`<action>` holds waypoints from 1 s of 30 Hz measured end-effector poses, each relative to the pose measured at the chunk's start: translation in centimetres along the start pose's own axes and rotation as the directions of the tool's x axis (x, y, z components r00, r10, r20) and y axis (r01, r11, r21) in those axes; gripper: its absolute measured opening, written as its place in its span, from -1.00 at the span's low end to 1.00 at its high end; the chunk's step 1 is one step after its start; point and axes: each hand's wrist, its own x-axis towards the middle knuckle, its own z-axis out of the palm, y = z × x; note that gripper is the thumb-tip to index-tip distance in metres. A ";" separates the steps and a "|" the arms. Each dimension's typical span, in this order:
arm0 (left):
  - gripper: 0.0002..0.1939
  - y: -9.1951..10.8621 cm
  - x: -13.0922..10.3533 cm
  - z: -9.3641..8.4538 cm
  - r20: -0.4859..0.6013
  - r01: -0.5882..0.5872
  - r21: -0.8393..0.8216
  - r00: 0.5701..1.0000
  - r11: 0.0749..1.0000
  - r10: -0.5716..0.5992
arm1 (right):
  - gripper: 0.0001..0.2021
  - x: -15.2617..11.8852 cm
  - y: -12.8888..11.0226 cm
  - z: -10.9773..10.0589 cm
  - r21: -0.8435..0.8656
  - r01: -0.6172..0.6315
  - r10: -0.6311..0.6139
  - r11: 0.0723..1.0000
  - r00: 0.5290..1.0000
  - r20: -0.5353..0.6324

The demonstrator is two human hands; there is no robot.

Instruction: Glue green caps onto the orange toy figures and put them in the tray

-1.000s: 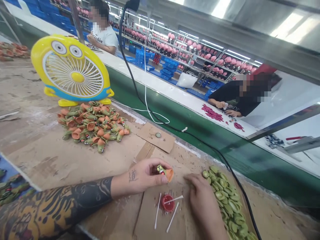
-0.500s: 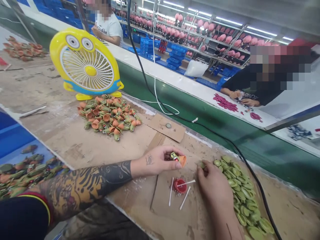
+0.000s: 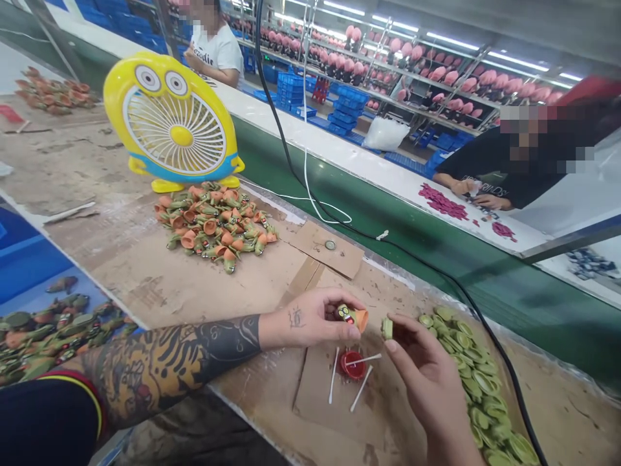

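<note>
My left hand [image 3: 323, 318] is closed around a small green and orange figurine [image 3: 358, 318], its open orange end facing right. Pinched in the fingers of my right hand [image 3: 427, 372] is a small green oval piece [image 3: 387, 328], held edge-on just right of the figurine and apart from it. Below them on the cardboard sits a red dish [image 3: 353, 366] with a cotton swab [image 3: 363, 359] across it. Two more swabs lie beside the dish, one on each side. A pile of green oval pieces [image 3: 478, 382] lies right of my right hand.
Similar figurines [image 3: 213, 223] are heaped before a yellow fan [image 3: 182, 136]. A blue bin [image 3: 29, 259] with more green pieces stands at the left. A black cable [image 3: 466, 294] runs past the right pile. Two people sit across the green partition [image 3: 398, 226].
My right hand has turned and lifted, bringing a green oval piece into sight between its fingers. My left hand still holds the figurine. The view has shifted slightly.
</note>
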 end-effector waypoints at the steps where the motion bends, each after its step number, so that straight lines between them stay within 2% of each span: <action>1: -0.48 0.1 0.0 0.2 0.000 0.006 -0.005 1.000 1.000 -0.006 | -0.64 -0.4 -0.6 0.2 0.099 0.007 -0.004 0.995 1.000 -0.028; 3: -0.45 0.3 -0.1 0.5 -0.007 0.009 -0.022 1.000 1.000 -0.010 | -0.66 -1.0 -1.5 0.7 0.175 0.031 -0.021 0.984 0.998 -0.056; 8: -0.44 0.3 -0.2 0.8 0.014 0.044 -0.053 0.999 0.998 -0.043 | -0.66 -1.6 -2.0 1.7 0.164 0.094 -0.090 0.982 0.995 -0.036; 13: -0.47 0.0 -0.2 0.7 0.034 0.043 -0.062 0.999 0.997 -0.041 | -0.73 -1.1 -2.1 1.5 0.017 0.197 -0.197 0.980 0.980 -0.002; 20: -0.46 -0.3 -0.3 0.8 0.041 0.054 -0.107 0.998 0.993 -0.050 | -0.81 -0.3 -3.3 1.3 -0.188 0.309 -0.305 0.932 0.951 0.047; 24: -0.46 -0.4 -0.2 0.7 0.002 0.005 0.001 1.000 1.000 -0.005 | -0.78 -0.3 -3.4 1.2 -0.277 0.384 -0.385 0.881 0.922 0.053; 27: -0.47 -0.5 -0.2 0.5 -0.034 -0.082 0.176 0.995 0.981 0.089 | -0.78 -0.4 -3.6 1.1 -0.334 0.432 -0.441 0.838 0.896 0.052; 30: -0.50 -0.5 -0.4 0.4 0.002 -0.191 0.334 0.979 0.923 0.202 | -0.82 -0.5 -3.9 1.2 -0.352 0.460 -0.476 0.815 0.878 0.047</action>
